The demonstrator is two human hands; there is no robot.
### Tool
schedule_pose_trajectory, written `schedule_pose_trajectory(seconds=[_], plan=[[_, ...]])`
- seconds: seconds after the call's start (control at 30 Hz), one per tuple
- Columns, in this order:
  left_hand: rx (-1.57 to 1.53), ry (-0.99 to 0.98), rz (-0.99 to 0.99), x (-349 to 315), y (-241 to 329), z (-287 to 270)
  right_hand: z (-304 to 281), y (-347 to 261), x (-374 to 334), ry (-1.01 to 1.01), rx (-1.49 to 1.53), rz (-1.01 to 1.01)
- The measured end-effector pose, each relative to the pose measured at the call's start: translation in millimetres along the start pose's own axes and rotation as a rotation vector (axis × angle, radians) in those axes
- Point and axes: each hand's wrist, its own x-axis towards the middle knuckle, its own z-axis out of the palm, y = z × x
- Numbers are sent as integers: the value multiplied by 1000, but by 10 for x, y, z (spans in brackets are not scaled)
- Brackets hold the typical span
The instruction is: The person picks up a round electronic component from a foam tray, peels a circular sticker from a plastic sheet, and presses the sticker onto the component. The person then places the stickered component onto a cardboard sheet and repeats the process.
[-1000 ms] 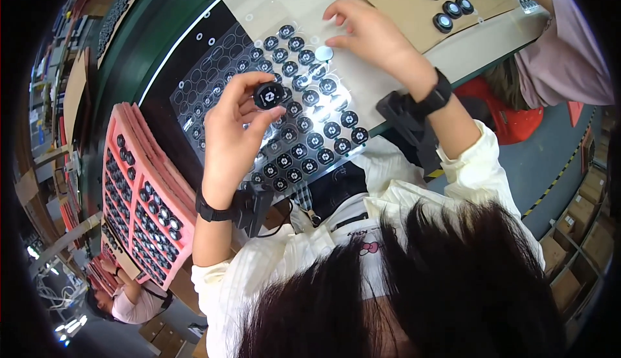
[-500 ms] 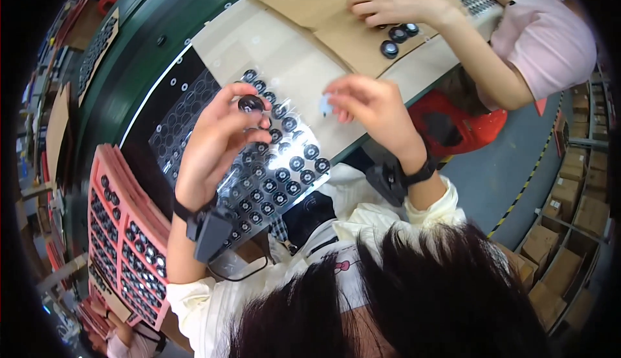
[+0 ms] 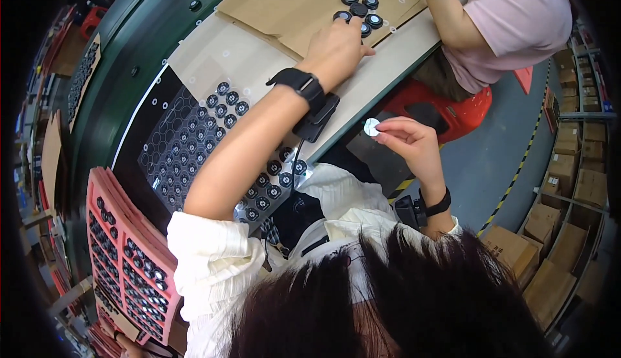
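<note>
My left hand (image 3: 335, 49) reaches across to the brown cardboard, its fingertips at a cluster of black round parts and its thumb stretched out to the side. Most parts there, such as this black round part (image 3: 374, 20), have a pale centre. One all-dark round part (image 3: 358, 9) lies in the middle, by my fingertips. Between thumb and fingers, my right hand (image 3: 414, 143) pinches a small whitish disc (image 3: 372, 127) beyond the bench's near edge. Beneath my left forearm lies a clear plastic sheet (image 3: 187, 139) with rows of black round parts, partly hidden by the arm.
A co-worker in a pink shirt (image 3: 511, 31) sits on a red stool (image 3: 453, 109) at the right. The brown cardboard (image 3: 278, 5) covers the far bench. A green conveyor belt (image 3: 145, 47) runs along the left. Pink foam trays (image 3: 132, 228) of round parts stand lower left.
My left hand has gone from above the plastic sheet to the cardboard; the black part is no longer seen in it. My right hand has moved lower right with the disc. The co-worker's hand has withdrawn.
</note>
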Motion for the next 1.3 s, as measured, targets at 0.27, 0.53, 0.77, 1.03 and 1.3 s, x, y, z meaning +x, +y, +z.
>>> schedule_pose_trajectory(seconds=[0.27, 0.53, 0.77, 1.03, 1.3], plan=[[3, -148, -228, -81, -63, -84, 164, -179, 177, 54, -37, -137], [-1347, -138, -567, -1030, 133, -1199, 306, -494, 413, -166, -152, -486], [-1426, 134, -710, -1672, 311, -1365, 665, -672, 504, -441, -346, -624], [-1142, 438, -693, -1923, 471, -1419, 1067, -839, 459, -552, -403, -780], [-810, 494, -640, -1956, 530, -1484, 1293, -1302, 428, -810, -520, -508]])
